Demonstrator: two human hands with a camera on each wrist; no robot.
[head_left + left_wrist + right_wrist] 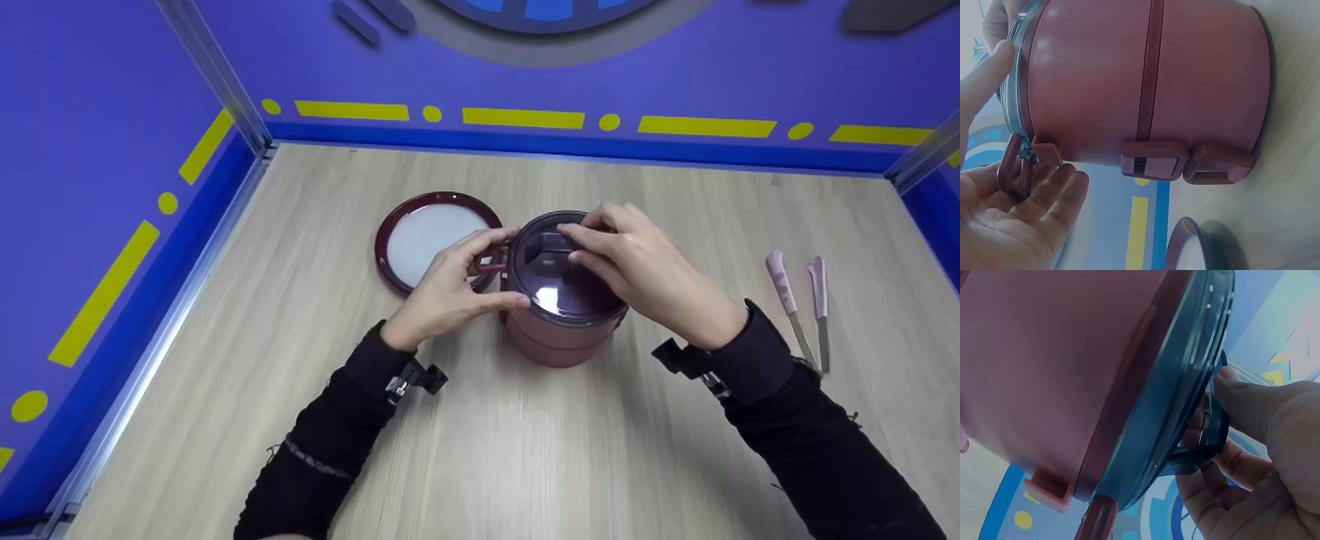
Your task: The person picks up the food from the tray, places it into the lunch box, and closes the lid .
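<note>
A reddish-pink tiered food container (562,346) stands upright on the table under a dark see-through lid (566,289) with a raised handle. On the lid handle (1217,424), my right hand (637,259) has a pinch grip, thumb on one side and fingers on the other. At the container's left side is my left hand (457,285), its thumb on the lid rim and its other fingers loosely extended around a swung-out clasp (1016,174). More clasps (1154,160) line the side below. Another clasp (1096,517) sticks out near the lid in the right wrist view.
Left of the container, partly behind the left hand, lies a white plate (427,241) with a dark red rim. Two knives (781,281) with pale pink handles lie at the right, near the right forearm. Blue walls (525,90) border the table's back and sides.
</note>
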